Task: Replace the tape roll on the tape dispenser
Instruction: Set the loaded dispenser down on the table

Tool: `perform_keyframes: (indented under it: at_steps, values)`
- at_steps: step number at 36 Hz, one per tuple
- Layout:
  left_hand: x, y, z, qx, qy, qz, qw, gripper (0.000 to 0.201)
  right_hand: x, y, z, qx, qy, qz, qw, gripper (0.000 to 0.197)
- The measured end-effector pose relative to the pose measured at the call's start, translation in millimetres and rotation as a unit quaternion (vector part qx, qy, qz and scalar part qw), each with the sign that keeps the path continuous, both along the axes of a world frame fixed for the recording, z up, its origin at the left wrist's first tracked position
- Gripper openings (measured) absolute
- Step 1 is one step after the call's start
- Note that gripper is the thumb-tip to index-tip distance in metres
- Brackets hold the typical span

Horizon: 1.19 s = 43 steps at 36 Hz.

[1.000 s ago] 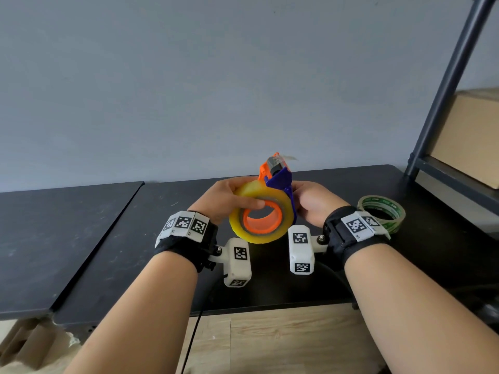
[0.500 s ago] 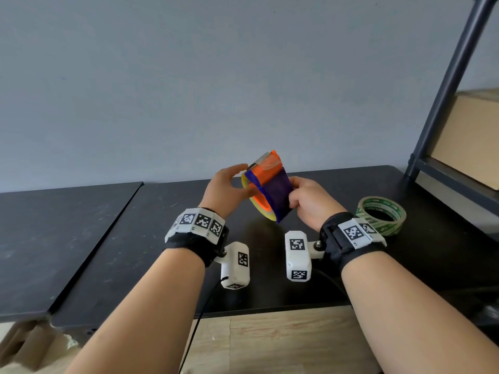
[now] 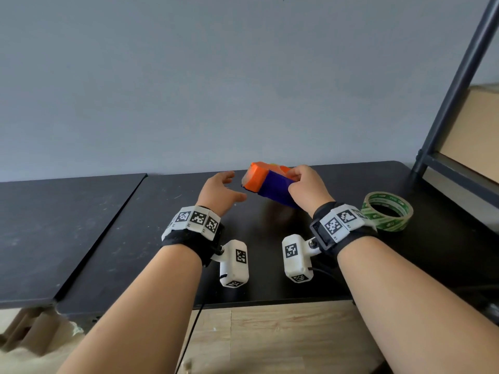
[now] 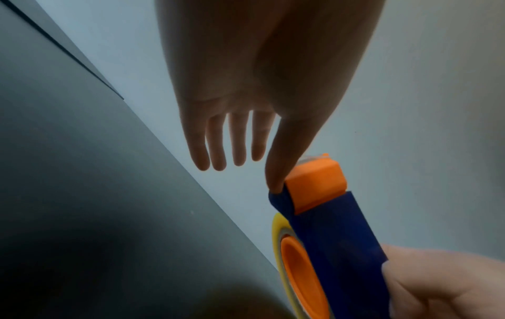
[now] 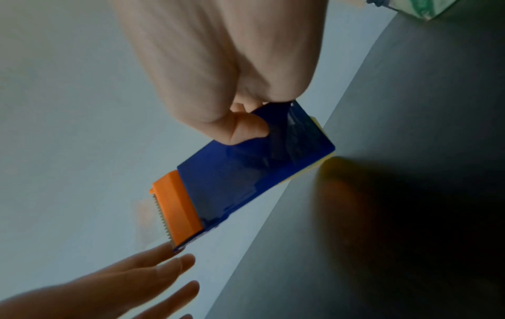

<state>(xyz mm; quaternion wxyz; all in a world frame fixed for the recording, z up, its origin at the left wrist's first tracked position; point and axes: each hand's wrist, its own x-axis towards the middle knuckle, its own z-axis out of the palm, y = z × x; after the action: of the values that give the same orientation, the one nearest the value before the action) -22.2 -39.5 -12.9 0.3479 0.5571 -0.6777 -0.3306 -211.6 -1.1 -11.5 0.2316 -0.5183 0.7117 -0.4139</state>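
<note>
The right hand (image 3: 305, 190) grips the blue tape dispenser (image 3: 275, 188) above the table (image 3: 337, 265), its long axis running from 4 o'clock to the orange cutter at 10 o'clock. The left hand (image 3: 220, 191), fingers spread and holding nothing, sits nearest that cutter end. A green-printed tape roll (image 3: 388, 211) lies at 3 o'clock.

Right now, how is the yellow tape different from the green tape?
The yellow tape sits on the tape dispenser, held in the air by the right hand; the green tape lies flat and alone on the table. The yellow one has an orange hub filling its middle; the green one's middle is open. Both are round rolls.
</note>
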Motion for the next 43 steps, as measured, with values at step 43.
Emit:
perform_keyframes:
  at_steps: [43]
  values:
    - [-13, 20, -6, -0.011, -0.053, 0.073, 0.996, 0.052, -8, 12, -9, -0.054, 0.109, -0.069, 0.99, 0.046]
